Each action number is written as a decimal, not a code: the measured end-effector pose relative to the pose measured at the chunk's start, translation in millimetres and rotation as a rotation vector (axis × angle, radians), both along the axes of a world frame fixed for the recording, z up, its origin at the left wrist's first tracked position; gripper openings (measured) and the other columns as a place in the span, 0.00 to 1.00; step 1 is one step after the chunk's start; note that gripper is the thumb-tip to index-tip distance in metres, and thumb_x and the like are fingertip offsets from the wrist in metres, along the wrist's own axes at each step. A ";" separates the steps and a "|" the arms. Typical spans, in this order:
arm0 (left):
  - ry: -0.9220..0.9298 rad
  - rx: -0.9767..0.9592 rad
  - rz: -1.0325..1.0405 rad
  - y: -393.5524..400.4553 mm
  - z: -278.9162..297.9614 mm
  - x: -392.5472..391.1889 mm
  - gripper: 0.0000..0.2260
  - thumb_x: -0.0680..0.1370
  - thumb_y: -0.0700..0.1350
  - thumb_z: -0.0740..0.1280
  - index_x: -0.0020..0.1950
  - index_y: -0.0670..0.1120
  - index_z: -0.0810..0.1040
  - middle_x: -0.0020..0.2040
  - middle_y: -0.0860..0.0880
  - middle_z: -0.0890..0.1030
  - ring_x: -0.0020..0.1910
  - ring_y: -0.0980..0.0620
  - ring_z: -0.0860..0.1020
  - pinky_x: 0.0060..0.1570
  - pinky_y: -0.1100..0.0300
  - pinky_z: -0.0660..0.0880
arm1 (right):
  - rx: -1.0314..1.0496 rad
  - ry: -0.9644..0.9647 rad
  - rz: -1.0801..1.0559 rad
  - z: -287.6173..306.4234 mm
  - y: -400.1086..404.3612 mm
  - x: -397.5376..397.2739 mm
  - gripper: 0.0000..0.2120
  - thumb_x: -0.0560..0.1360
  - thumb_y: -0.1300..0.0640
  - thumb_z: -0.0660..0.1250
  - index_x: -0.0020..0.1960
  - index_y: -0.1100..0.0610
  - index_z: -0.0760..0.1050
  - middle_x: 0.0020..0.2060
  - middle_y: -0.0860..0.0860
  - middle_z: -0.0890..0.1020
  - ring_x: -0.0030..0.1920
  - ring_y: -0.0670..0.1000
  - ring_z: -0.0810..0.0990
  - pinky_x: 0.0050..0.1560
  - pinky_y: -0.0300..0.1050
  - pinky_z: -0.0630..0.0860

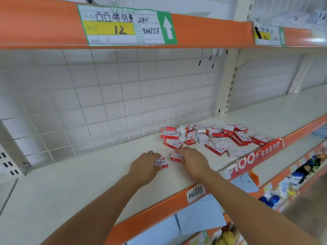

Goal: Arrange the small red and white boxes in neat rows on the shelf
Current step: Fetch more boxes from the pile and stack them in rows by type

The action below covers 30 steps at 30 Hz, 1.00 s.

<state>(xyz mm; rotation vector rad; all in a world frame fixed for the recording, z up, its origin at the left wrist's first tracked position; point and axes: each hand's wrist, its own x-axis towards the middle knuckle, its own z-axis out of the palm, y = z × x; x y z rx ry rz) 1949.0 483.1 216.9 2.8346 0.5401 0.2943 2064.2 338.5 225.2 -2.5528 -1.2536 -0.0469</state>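
Left hand curls loosely around 1 box on the shelf. Right hand, palm down, fingers flat, touches another box. The pile lies behind.

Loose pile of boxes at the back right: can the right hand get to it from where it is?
Probably yes. The right hand rests on a box just in front of the pile, with only bare shelf between.

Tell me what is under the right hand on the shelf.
Under the right hand lies one small red and white box on the shelf. Only its left part shows; the rest is covered by the fingers.
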 end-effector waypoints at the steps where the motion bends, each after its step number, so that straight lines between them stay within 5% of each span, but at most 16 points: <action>1: -0.012 -0.007 0.035 2.0 1.1 -10.5 0.20 0.79 0.52 0.63 0.70 0.51 0.69 0.64 0.50 0.73 0.61 0.50 0.72 0.54 0.58 0.70 | 0.005 -0.001 0.034 -0.3 4.1 -5.8 0.24 0.78 0.64 0.56 0.72 0.50 0.65 0.67 0.53 0.72 0.65 0.55 0.71 0.61 0.51 0.72; 12: -0.056 0.008 0.508 -3.4 14.4 -153.3 0.18 0.79 0.52 0.63 0.68 0.52 0.70 0.61 0.50 0.73 0.60 0.49 0.71 0.53 0.55 0.71 | 0.060 0.029 0.446 -4.2 53.4 -100.8 0.25 0.77 0.66 0.57 0.71 0.48 0.66 0.66 0.49 0.72 0.63 0.53 0.70 0.58 0.48 0.72; 26: -0.098 0.042 0.993 -27.8 22.5 -394.8 0.16 0.77 0.49 0.64 0.65 0.49 0.73 0.58 0.48 0.74 0.59 0.46 0.73 0.53 0.52 0.73 | 0.088 0.051 0.912 8.2 112.1 -313.2 0.23 0.76 0.61 0.59 0.69 0.49 0.67 0.64 0.49 0.73 0.62 0.54 0.70 0.55 0.47 0.71; 30: -0.060 0.078 1.090 -36.1 19.3 -476.5 0.15 0.78 0.50 0.64 0.64 0.51 0.73 0.56 0.49 0.74 0.55 0.48 0.73 0.42 0.58 0.68 | 0.101 0.043 1.009 10.9 127.4 -389.4 0.23 0.76 0.59 0.61 0.70 0.49 0.67 0.65 0.48 0.72 0.63 0.54 0.70 0.55 0.47 0.72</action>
